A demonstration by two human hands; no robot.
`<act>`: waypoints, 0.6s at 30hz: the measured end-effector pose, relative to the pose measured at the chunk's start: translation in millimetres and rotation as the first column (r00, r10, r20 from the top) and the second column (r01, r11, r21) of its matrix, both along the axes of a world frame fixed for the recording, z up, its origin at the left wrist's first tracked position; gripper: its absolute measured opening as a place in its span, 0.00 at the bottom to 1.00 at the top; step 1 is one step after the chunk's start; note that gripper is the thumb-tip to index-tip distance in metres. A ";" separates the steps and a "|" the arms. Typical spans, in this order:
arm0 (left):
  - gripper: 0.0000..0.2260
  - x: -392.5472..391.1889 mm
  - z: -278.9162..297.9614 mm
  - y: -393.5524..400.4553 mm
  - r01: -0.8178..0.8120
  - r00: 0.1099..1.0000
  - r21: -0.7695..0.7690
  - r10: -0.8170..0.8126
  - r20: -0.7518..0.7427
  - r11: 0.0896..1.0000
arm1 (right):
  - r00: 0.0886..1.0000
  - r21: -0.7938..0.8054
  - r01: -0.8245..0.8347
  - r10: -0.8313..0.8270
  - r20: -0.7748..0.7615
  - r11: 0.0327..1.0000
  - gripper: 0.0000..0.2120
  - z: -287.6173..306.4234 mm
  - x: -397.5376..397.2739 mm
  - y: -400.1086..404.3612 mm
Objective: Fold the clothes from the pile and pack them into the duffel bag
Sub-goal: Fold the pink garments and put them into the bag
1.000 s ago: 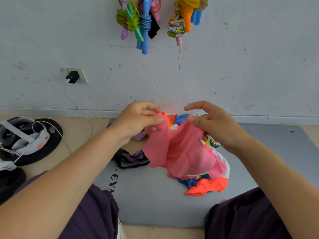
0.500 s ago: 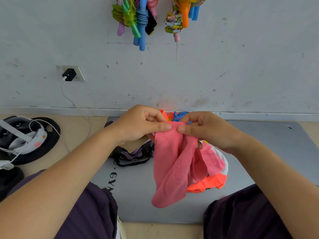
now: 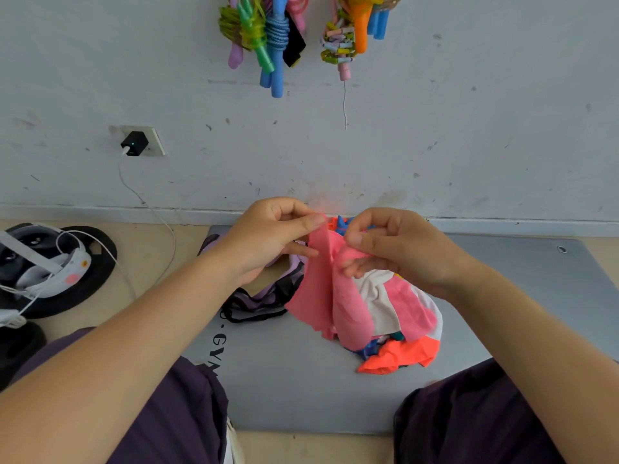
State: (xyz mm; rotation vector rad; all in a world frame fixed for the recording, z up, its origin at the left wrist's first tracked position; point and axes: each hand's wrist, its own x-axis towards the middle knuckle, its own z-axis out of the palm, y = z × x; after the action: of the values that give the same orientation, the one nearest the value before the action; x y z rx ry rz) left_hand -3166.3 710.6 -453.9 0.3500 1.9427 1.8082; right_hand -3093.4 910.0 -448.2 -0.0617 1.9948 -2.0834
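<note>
A pink garment [image 3: 330,296] hangs bunched in front of me. My left hand [image 3: 273,234] pinches its top edge between thumb and forefinger, and my right hand [image 3: 395,244] grips the cloth just beside it. Below lies the pile of clothes [image 3: 402,323] on the grey mat [image 3: 301,380]: a pink-and-white piece, a neon orange piece [image 3: 398,358], bits of blue. A purple and black strapped item [image 3: 261,301], possibly the bag, lies flat left of the pile, partly hidden by my left hand.
The wall is close behind the mat, with jump ropes [image 3: 268,31] hanging high up. A charger [image 3: 134,144] is plugged in at left, its cable running down to a headset [image 3: 43,266] on the floor. My knees flank the mat's near edge.
The pink garment was spread wide, then gathered into a narrow hanging bundle. My hands came close together at its top edge, and the fabric has lifted slightly off the pile.
</note>
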 end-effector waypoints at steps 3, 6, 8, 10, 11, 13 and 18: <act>0.07 -0.8 0.0 -0.3 0.075 0.996 0.084 -0.078 0.039 0.994 | 0.996 -0.075 -0.090 0.090 0.002 0.993 0.14 2.4 1.7 0.3; 0.08 1.0 0.8 -0.3 0.114 0.991 0.135 -0.122 0.052 0.984 | 0.995 -0.024 -0.101 0.101 -0.011 0.995 0.16 4.1 3.2 0.9; 0.08 1.4 -0.4 0.1 0.108 0.992 0.132 -0.115 0.044 0.985 | 0.999 0.032 -0.040 0.041 -0.024 0.999 0.12 6.0 4.2 -0.6; 0.06 1.7 -0.9 0.1 0.106 0.993 0.114 -0.111 0.037 0.988 | 0.998 0.119 0.012 -0.005 -0.056 0.993 0.08 8.4 5.5 -3.2; 0.06 2.2 -0.6 0.2 0.107 0.993 0.107 -0.111 0.037 0.989 | 0.997 0.162 0.031 -0.019 -0.074 0.986 0.05 9.3 6.1 -4.0; 0.07 3.5 0.5 0.9 0.104 0.993 0.103 -0.109 0.047 0.989 | 0.990 0.232 0.065 -0.035 -0.134 0.971 0.04 10.9 8.2 -4.9; 0.08 8.2 6.3 4.4 0.122 0.983 0.175 -0.143 0.113 0.977 | 0.964 0.184 0.127 -0.078 -0.254 0.975 0.05 13.1 11.6 -9.5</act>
State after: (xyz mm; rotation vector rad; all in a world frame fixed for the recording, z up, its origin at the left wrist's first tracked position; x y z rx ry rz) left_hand -3158.1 715.0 -447.6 0.4012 1.6480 1.8639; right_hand -3081.8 900.6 -435.2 -0.1908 2.3924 -2.0081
